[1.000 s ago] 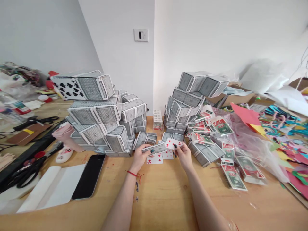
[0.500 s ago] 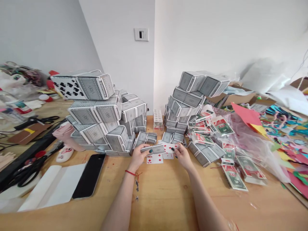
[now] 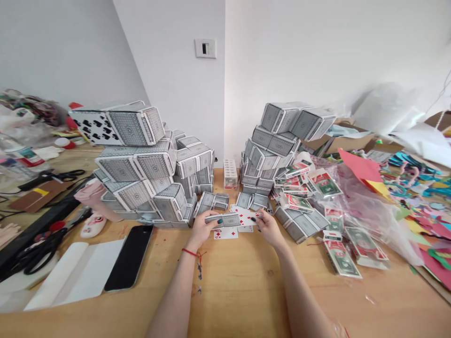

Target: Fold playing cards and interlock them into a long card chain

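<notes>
My left hand pinches a grey-backed playing card, its patterned back toward me. Thumb and fingers of my right hand close on a face-up diamond card, whose left end meets the grey-backed one. Beneath them on the table lies a four of diamonds, face up, with another face-up card partly covered beside it. Just behind my hands sit small boxes folded from cards. The fingertips' far sides are hidden.
Stacked card boxes rise in a left tower and a right tower. Green-and-red card packs lie at right near colored paper. A black phone, scissors and white paper are at left.
Both hands keep their grip on the cards. The grey-backed card looks slightly more turned toward me, showing more of its back; the view has shifted a little.
</notes>
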Demonstrator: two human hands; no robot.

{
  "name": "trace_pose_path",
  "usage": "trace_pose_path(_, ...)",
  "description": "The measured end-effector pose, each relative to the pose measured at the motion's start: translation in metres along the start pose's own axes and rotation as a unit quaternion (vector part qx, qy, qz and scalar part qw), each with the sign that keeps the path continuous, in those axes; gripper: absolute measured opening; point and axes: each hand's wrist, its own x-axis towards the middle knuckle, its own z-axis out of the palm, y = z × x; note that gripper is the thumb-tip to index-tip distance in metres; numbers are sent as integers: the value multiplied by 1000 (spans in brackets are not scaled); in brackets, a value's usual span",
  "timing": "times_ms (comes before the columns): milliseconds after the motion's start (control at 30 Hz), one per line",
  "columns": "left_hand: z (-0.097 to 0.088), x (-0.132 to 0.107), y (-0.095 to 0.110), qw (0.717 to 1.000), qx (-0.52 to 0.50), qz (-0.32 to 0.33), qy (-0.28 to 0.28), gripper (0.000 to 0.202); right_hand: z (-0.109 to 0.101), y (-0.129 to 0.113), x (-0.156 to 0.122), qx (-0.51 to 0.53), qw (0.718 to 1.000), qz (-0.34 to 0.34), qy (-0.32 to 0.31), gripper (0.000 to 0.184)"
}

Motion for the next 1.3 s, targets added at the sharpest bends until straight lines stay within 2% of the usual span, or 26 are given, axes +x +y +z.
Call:
trace_pose_path(267, 0, 0, 0, 997, 63, 44, 9, 22, -1, -1, 0, 16, 1000, 17, 7, 17)
trace_pose_path(500, -3, 2, 0, 989, 112, 91, 28, 20, 8, -3, -1, 70, 996, 57, 13, 16)
trace_pose_path(667, -2, 1, 0, 986, 131, 98, 27, 18, 9, -2, -1, 66, 997, 44, -6, 17)
trace_pose_path(833, 1, 1, -1, 989, 115, 84, 26, 20, 10, 1, -3, 73, 996, 52, -25, 18)
trace_pose_path(1000, 6, -4, 5, 998, 49, 31, 14, 25, 12, 2, -4, 104, 991, 72, -38, 21)
trace_pose_path(1300, 12, -9, 12, 1000, 4, 6, 25, 28, 12, 0, -5, 124, 988, 79, -49, 20)
